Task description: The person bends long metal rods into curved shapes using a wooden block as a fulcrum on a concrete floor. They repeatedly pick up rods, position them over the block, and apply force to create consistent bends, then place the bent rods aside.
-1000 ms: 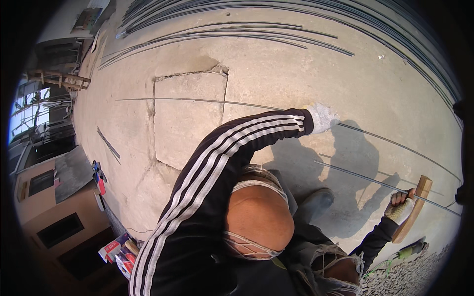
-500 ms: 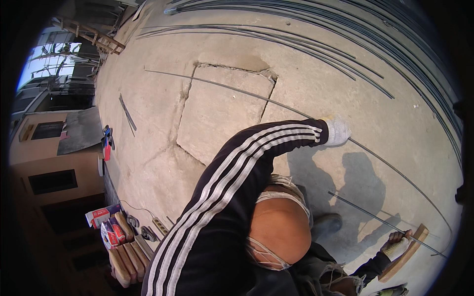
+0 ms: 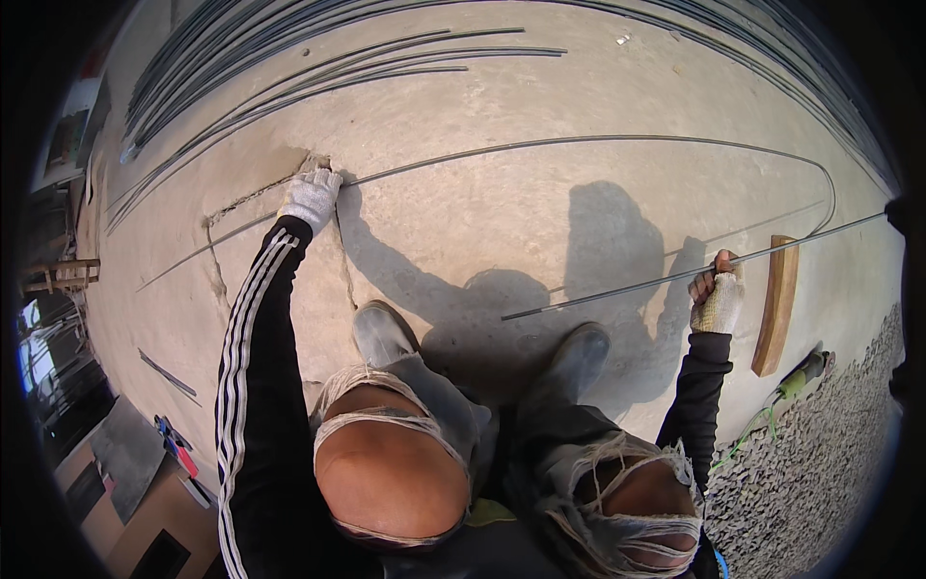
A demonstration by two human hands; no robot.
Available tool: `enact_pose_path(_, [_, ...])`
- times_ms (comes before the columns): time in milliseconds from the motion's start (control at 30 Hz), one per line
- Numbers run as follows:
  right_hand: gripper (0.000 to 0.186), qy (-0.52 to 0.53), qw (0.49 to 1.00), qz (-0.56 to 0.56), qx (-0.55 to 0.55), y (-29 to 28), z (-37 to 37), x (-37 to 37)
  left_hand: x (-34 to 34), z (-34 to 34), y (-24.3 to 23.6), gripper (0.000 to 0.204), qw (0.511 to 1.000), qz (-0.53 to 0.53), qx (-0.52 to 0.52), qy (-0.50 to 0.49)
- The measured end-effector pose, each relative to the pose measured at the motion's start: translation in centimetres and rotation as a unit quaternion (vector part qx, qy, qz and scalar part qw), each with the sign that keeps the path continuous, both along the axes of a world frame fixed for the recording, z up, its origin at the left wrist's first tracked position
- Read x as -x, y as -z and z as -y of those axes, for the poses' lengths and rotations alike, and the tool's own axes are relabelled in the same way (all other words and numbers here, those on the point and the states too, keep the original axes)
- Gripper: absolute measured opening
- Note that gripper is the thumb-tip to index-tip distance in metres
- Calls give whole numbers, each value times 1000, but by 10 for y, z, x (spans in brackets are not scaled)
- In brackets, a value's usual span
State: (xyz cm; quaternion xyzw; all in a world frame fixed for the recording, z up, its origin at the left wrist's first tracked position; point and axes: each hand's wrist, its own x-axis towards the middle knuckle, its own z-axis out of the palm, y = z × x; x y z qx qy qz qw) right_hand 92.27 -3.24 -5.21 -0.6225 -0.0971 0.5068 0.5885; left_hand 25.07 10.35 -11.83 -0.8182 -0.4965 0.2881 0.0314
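Note:
My left hand (image 3: 313, 198), in a white knitted glove, is closed round a long thin steel rod (image 3: 540, 143) at the left, above a cracked slab. The rod runs past both sides of the hand and bends back in a hook at the far right. My right hand (image 3: 719, 291), its glove leaving the fingers bare, grips a second, straight steel rod (image 3: 617, 288), which slants up to the right edge. Beside that hand a wooden block (image 3: 776, 314) lies on the ground, and the straight rod crosses over its far end.
Bundles of steel rods (image 3: 386, 60) lie along the far side of the concrete floor (image 3: 502, 203). Gravel (image 3: 820, 463) begins at the lower right, with a green power tool (image 3: 801, 376) at its edge. My boots (image 3: 386, 328) stand between my hands. Short rod pieces (image 3: 167, 376) lie at left.
My view has swung to the right, so the gravel and both knees now show. My left hand keeps its rod and now appears farther left; the right hand still holds the straight rod.

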Motion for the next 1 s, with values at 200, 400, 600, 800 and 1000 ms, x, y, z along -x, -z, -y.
enact_pose_path(200, [16, -4, 999, -18, -38, 10, -3, 15, 69, 35, -2, 53, 990, -100, -14, -95])
enact_pose_path(400, [22, 3, 1000, -10, 13, 24, -27, 66, 21, 38, -21, 31, 973, 107, -21, -202])
enact_pose_path(600, [11, -16, 999, -39, 15, 70, -49, 99, -139, 82, -54, 20, 892, 437, -15, -111])
enact_pose_path(800, [11, -55, 992, -115, -5, 110, -80, 77, -202, 98, -51, 25, 840, 482, -21, -249])
enact_pose_path(1000, [15, -63, 980, -190, -22, 126, -111, 53, -216, 85, -11, 27, 669, 592, -52, -447])
